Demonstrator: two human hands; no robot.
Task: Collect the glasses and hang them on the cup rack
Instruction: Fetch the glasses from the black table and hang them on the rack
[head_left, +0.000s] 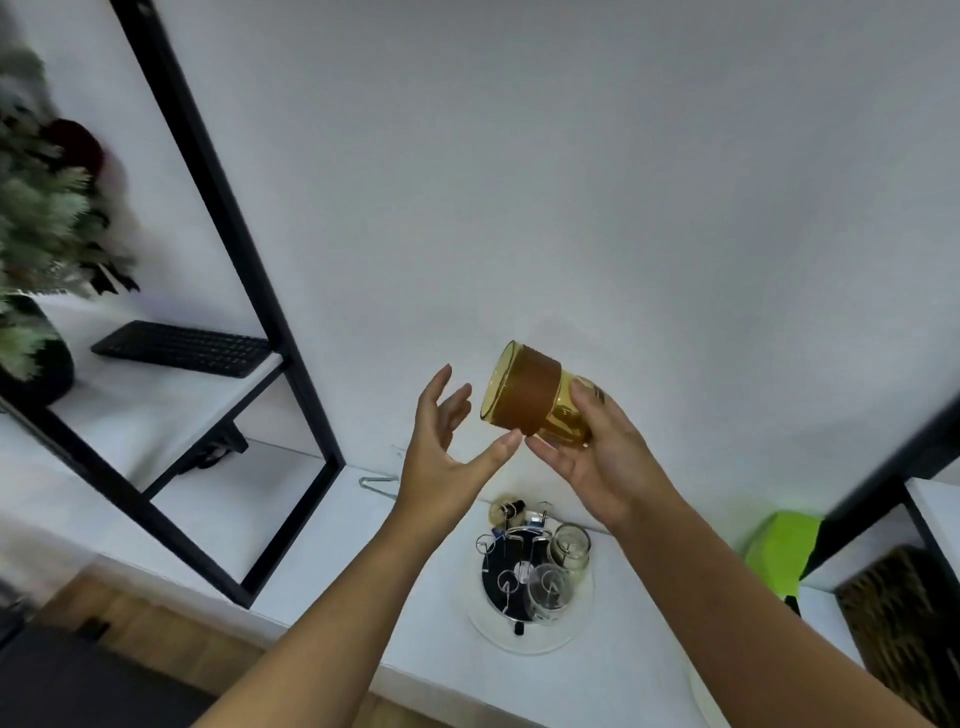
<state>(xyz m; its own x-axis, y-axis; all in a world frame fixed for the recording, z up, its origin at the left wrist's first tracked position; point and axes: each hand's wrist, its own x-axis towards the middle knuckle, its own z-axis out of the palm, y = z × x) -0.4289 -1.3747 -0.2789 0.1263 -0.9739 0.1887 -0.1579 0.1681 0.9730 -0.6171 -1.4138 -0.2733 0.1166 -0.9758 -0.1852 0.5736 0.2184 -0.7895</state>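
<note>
The amber glass is held in the air above the counter, tipped on its side. Its long axis runs from the base, gripped by the right hand, up and toward the left hand; the open mouth points at the left hand. A brown sleeve bands the middle of the glass.

The right hand's fingers and thumb curl round the base end. The left hand is spread wide, fingers straight, holding nothing; its thumb tip lies just beside the lower rim, and contact cannot be confirmed. The left hand is nearer the mouth; the right hand alone carries the load.

The cup rack stands directly below the grip on a round tray. Two clear glasses already hang on its near-right pegs. Several wire pegs on the left side appear free.

Judgement: the glass must be turned mouth-down and lowered onto a free peg. The hung glasses lie beneath the right hand and are the nearest obstruction.

Further out: a black keyboard on a shelf, well to the left of the grip; a green object low to the right.
</note>
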